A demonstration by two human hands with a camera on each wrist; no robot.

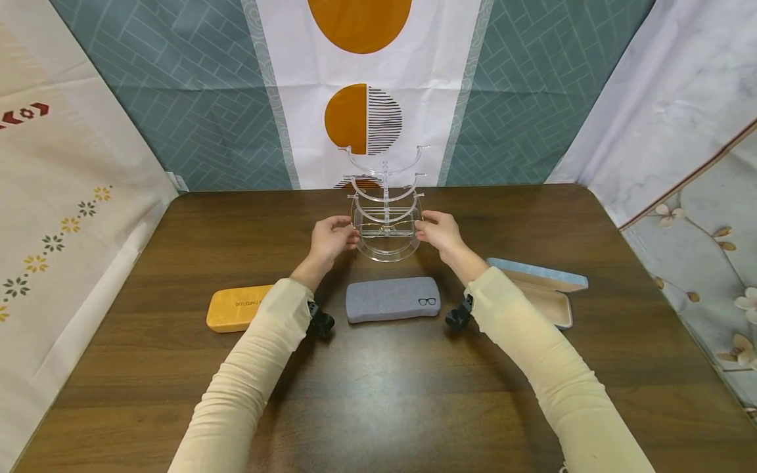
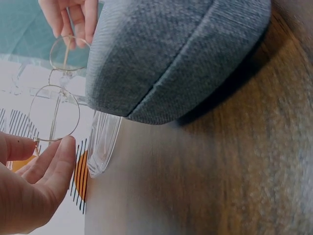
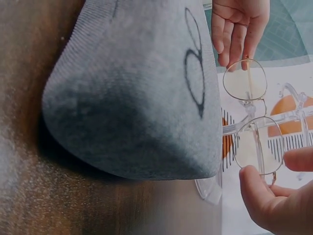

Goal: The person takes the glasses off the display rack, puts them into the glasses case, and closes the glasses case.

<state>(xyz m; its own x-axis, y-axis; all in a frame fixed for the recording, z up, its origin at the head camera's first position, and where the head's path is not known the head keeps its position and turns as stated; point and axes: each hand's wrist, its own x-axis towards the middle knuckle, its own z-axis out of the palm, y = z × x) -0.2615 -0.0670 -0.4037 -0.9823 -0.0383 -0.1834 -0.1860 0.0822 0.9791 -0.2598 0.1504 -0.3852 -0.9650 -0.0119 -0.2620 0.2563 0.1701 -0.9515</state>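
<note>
Thin, round, gold-rimmed eyeglasses are held level between both hands, their temples pointing away toward a clear tiered display stand. At the left end of the frame, the left hand pinches the hinge area between thumb and fingers. The right hand grips the opposite hinge area in the same way, seen close up in the right wrist view. The glasses are at the lowest tier of the stand; whether they rest on it cannot be told. A grey fabric glasses case lies closed between the forearms.
A yellow glasses case lies closed on the left, partly behind the left sleeve. On the right a light-blue case stands open, cream inside, partly covered by the right sleeve. The brown wooden table meets a patterned cloth backdrop.
</note>
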